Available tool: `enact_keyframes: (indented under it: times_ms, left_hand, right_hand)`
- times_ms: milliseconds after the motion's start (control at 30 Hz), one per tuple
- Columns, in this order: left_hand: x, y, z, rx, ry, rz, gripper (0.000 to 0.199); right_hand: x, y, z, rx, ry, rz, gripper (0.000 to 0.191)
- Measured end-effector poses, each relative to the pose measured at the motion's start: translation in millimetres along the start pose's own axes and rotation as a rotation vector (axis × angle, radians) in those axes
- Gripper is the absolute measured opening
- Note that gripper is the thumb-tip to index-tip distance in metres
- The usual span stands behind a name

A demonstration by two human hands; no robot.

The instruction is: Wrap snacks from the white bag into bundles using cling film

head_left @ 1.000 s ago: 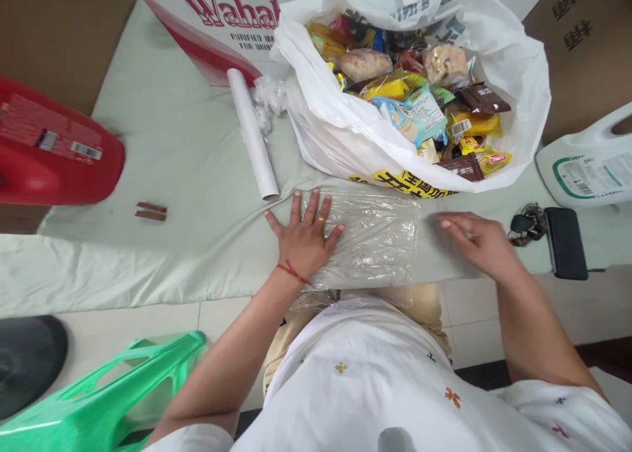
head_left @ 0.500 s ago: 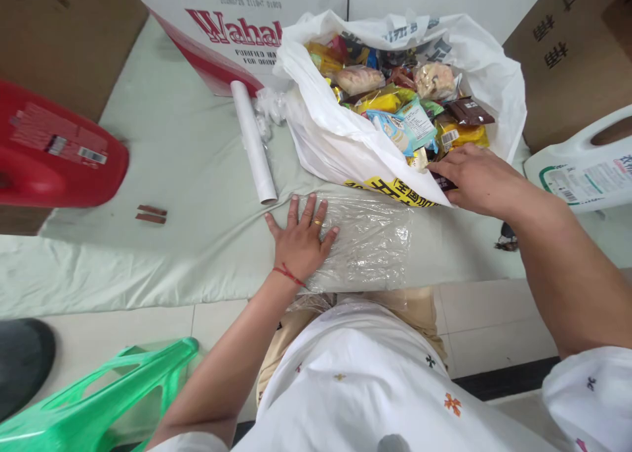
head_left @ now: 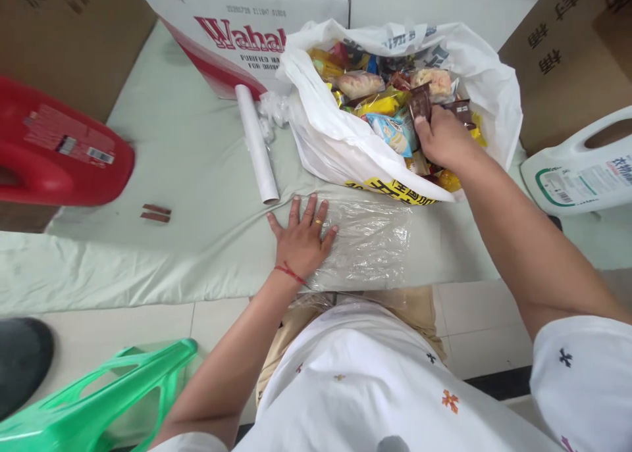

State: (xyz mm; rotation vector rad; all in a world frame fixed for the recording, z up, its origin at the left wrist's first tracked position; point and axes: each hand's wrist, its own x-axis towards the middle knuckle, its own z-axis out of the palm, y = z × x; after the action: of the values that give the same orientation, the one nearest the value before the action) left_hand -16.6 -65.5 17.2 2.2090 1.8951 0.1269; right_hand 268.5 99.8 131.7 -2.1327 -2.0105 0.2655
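Observation:
My left hand (head_left: 302, 240) lies flat with spread fingers on the left part of a clear plastic sheet (head_left: 370, 241), which is spread over the pale green cloth. Inside the open white plastic bag (head_left: 320, 143), my right hand (head_left: 444, 136) pinches a dark brown snack packet (head_left: 419, 103) between thumb and fingers. Many wrapped snacks fill the bag around it, among them a blue and white packet (head_left: 390, 133), a yellow packet (head_left: 382, 104) and a pale one (head_left: 360, 83).
A white tube (head_left: 257, 144) and crumpled clear plastic (head_left: 274, 108) lie left of the bag. Two brown strips (head_left: 156, 212) and a red jug (head_left: 64, 146) are farther left. A white jug (head_left: 577, 166) stands right. Behind is a Wahaha box (head_left: 237, 37). A green stool (head_left: 108, 393) is below.
My right hand has moved up and left from the bag's front edge, deeper over the snacks, and now holds up a dark brown packet. My left hand has stayed in place.

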Motion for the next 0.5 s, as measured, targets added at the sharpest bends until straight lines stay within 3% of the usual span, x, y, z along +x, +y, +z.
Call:
enact_keyframes:
  times_ms: [100,300,400,500]
  left_hand:
    - [-0.1,-1.1,1.6,0.000,0.009,0.008,0.067]
    - [-0.6,-1.9,1.5,-0.014,0.023,0.016,0.066]
    - [-1.0,-1.8,0.3,-0.030,0.026,0.022,0.065]
    - [-1.0,-1.8,-0.9,-0.042,0.023,0.024,0.065]
  right_hand:
    - [2.0,5.7,7.8,0.029,0.043,-0.016,0.035]
    - [-7.1,20.0,-3.8,0.160,0.014,-0.039,0.031]
    - [-6.4,13.7,1.6,0.262,0.050,0.067,0.025]
    - [-0.7,3.3,10.5,0.507,0.021,0.261,0.018]
